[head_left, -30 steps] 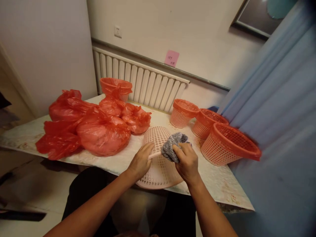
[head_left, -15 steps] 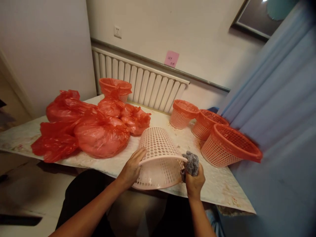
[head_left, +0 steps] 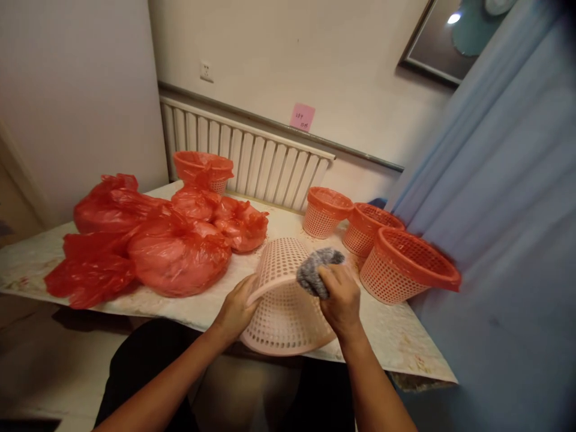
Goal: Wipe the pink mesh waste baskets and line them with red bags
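A pale pink perforated basket (head_left: 283,306) lies on its side at the near edge of the table, its mouth toward me. My left hand (head_left: 236,309) grips its rim on the left. My right hand (head_left: 342,300) presses a grey cloth (head_left: 315,271) against the top of the basket's wall.
Several tied red plastic bags (head_left: 177,255) are heaped on the left of the marble-patterned table (head_left: 396,336). Three baskets with red liners (head_left: 407,264) stand at the right, and another (head_left: 204,168) at the back by the radiator (head_left: 252,159). A blue curtain (head_left: 508,240) hangs at the right.
My right hand with the grey cloth moved from the basket's right rim back up onto the top of its wall. The view shifted slightly left.
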A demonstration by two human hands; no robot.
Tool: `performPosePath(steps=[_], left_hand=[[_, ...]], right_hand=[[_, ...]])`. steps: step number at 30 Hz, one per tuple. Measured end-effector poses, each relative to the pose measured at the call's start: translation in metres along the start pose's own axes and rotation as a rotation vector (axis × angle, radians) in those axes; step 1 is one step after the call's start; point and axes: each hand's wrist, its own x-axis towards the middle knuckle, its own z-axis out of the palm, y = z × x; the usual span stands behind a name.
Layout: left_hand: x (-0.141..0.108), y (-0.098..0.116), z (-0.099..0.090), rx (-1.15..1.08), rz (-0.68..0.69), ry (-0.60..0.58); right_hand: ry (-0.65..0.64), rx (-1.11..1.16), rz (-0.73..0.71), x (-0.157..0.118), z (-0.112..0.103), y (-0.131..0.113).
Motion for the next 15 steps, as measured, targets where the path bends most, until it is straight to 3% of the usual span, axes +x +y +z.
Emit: performPosePath(steps=[4, 9, 12, 15], left_hand=[[0.016, 0.022, 0.004, 0.028, 0.147, -0.053], [0.015, 0.014, 0.001, 0.046, 0.224, -0.100], [0.007, 0.003, -0.003, 0.034, 0.228, -0.072], [-0.001, -0.005, -0.007, 0.033, 0.203, -0.059]], right_hand=[[-0.137, -0.029, -0.124, 0.014, 0.004, -0.022], [-0.100, 0.086, -0.078, 0.001, 0.013, -0.013], [-0.018, 0.158, 0.035, -0.017, 0.015, 0.004], [0.085, 0.198, 0.270, -0.047, 0.020, 0.018]])
